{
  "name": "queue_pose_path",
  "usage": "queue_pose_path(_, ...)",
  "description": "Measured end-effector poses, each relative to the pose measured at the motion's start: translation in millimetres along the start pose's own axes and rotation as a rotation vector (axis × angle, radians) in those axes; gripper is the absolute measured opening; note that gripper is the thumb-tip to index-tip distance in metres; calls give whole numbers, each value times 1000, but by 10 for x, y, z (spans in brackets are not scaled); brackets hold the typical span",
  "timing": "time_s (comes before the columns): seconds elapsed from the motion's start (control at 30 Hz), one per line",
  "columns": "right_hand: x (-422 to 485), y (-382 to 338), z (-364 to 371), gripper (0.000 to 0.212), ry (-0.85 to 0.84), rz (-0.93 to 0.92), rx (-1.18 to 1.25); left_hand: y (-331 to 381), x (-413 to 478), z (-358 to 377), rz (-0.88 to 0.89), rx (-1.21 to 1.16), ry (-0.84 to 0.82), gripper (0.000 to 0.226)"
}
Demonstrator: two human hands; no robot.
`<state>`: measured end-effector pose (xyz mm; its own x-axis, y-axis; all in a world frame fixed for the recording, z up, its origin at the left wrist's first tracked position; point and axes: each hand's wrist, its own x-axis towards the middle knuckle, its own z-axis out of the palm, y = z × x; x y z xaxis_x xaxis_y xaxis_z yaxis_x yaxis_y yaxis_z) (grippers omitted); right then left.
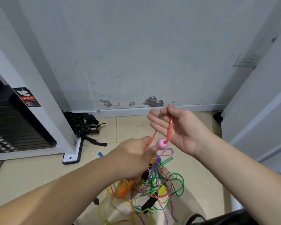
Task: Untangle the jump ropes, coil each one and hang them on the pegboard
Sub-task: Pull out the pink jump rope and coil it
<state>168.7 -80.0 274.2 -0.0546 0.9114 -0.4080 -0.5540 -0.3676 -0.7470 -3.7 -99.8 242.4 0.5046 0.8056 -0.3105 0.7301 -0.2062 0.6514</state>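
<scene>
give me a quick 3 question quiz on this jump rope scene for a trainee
1. True or false: the left hand and the right hand both hold the pink rope.
2. What sits on the pink rope between the hands? A) a pink ball B) a metal hook C) a wooden handle
3. Fill in: the tangled pile of ropes lies on the ____ below the hands.

Key: 1 true; 2 A; 3 floor
</scene>
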Motion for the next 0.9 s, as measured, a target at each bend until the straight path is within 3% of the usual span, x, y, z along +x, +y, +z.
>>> queue_pose_path(0.1, 55, 47, -46, 28, 87, -131, -291, 51, -34, -40, -43, 13, -103, 22)
queue_pose_path(0.23, 75, 8, -94, 18, 185, -356, -510, 13, -93, -229, 13, -134, -202, 32)
queue_pose_path(0.33, 77, 7, -91, 16, 92, -331, -638, -19, -88, -435, 218, -305, 76, 29)
queue_pose_path(0.43, 49, 112, 5, 26, -64, -237, -774, -68, -53, -609, 327, -324, 413, 18)
queue_pose_path(0.53, 31, 202, 109, 43, -209, -169, -717, -152, -16, -693, 331, -263, 624, 18)
queue_pose_path(0.6, -14, 247, 157, 47, -263, -139, -628, -222, 13, -714, 258, -217, 668, 19)
queue_pose_path(0.67, -68, 249, 182, 41, -261, -107, -503, -279, 46, -692, 163, -135, 629, 27)
queue_pose_path(0.73, -90, 225, 164, 39, -231, -60, -388, -290, 62, -603, 67, -57, 475, 35)
queue_pose_path(0.83, -126, 190, 154, 42, -236, 51, -245, -205, 67, -389, -34, -161, 223, 33)
queue_pose_path(0.9, -127, 176, 147, 45, -234, 61, -180, -148, 79, -281, -30, -228, 172, 29)
